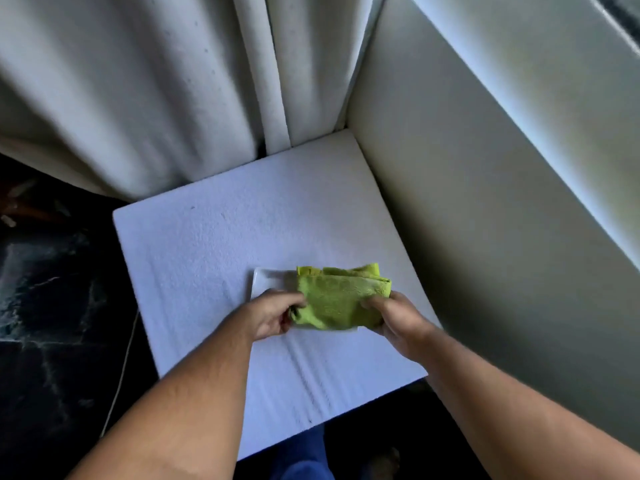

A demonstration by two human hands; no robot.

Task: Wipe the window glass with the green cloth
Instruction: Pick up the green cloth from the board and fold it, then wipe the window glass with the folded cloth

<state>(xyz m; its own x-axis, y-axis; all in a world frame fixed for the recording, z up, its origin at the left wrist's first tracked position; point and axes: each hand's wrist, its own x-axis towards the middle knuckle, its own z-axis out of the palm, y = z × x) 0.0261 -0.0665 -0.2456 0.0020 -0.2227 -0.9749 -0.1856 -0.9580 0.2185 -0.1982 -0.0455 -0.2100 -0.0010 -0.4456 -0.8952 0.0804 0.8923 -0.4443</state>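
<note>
A folded green cloth [337, 296] lies on a small white tray [268, 280] on top of a white foam-like table [214, 244]. My left hand [273, 315] pinches the cloth's left edge. My right hand [393, 315] grips its right edge. Both hands hold the cloth low, just over the tray. A strip of window glass [620, 12] shows at the far upper right, above a pale sill and wall.
White curtains [156, 91] hang behind the table at the left and back. A pale wall [467, 220] runs along the right side. Dark marble floor [52, 289] lies to the left, with a thin white cord [119, 382] along the table's edge.
</note>
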